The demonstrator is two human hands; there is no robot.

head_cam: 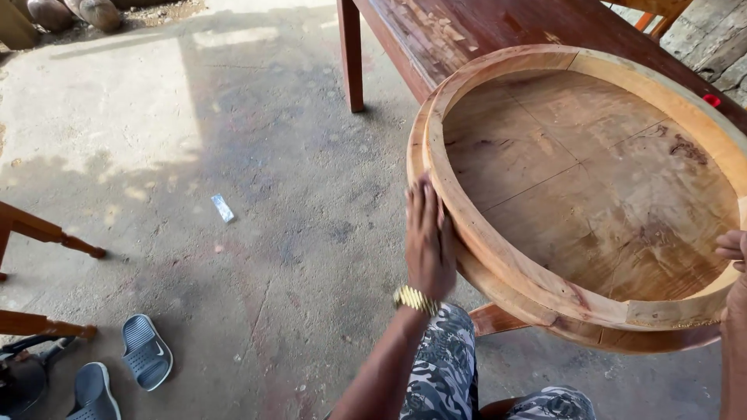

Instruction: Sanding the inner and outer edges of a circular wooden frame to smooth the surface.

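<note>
A large round wooden frame (498,257), with a raised rim and a flat plank bottom, leans tilted against a reddish wooden table (467,31). My left hand (428,241) lies flat against the outer left side of the rim, fingers together and pointing up; a gold watch (415,299) is on that wrist. My right hand (733,249) shows only at the right edge of the view, its fingers curled over the rim's right side. My knee in camouflage-patterned trousers (447,365) is under the frame.
The floor is bare concrete (233,117) with sunlit patches. A pair of grey slippers (144,351) lies at the bottom left beside reddish wooden furniture legs (47,232). A small scrap (222,208) lies on the floor. Round stones (99,12) sit at the top left.
</note>
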